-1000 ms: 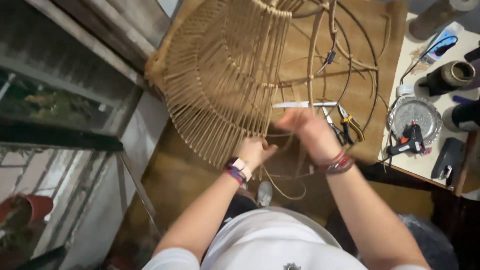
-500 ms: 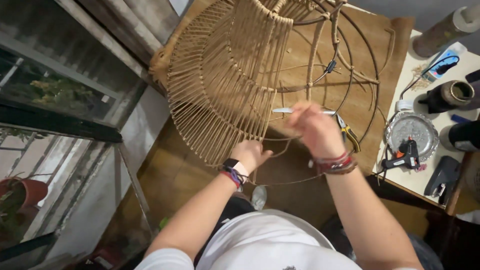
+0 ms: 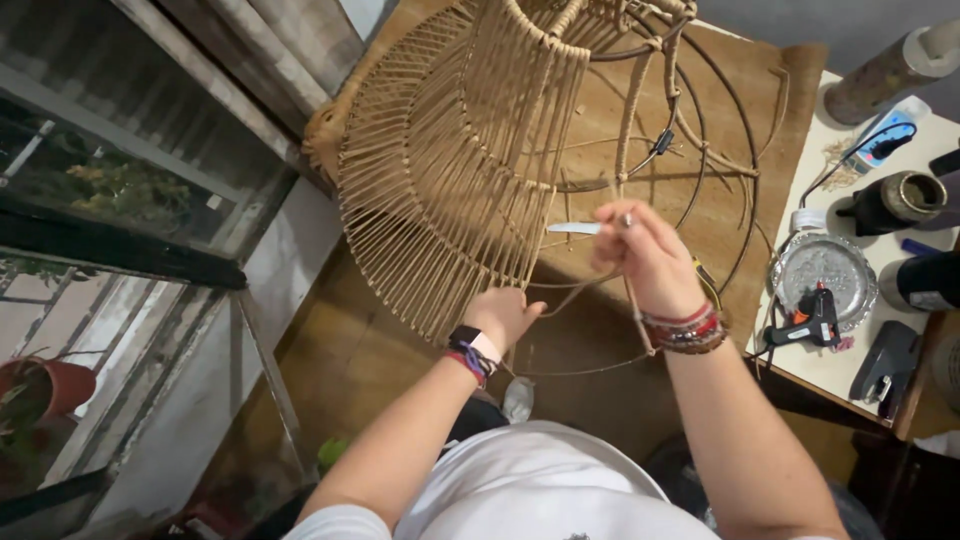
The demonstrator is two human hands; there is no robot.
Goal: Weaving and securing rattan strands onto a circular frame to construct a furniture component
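Tan cord is wrapping a big domed wire frame [image 3: 520, 150] that is leaning over the person's lap, its woven side toward the window and its bare wire ribs toward the side table [image 3: 830, 370]. The left hand [image 3: 503, 315] is curling closed on the frame's lower rim, just beneath the woven strands. The right hand [image 3: 645, 255] is sitting higher and further right, pinching a loose cord [image 3: 630, 100] that is running almost straight up to the frame's top ring. A pale, thin tool [image 3: 574, 228] is sticking out of that hand, its long axis level and pointing left at the weave. The right hand is nearer the working strand.
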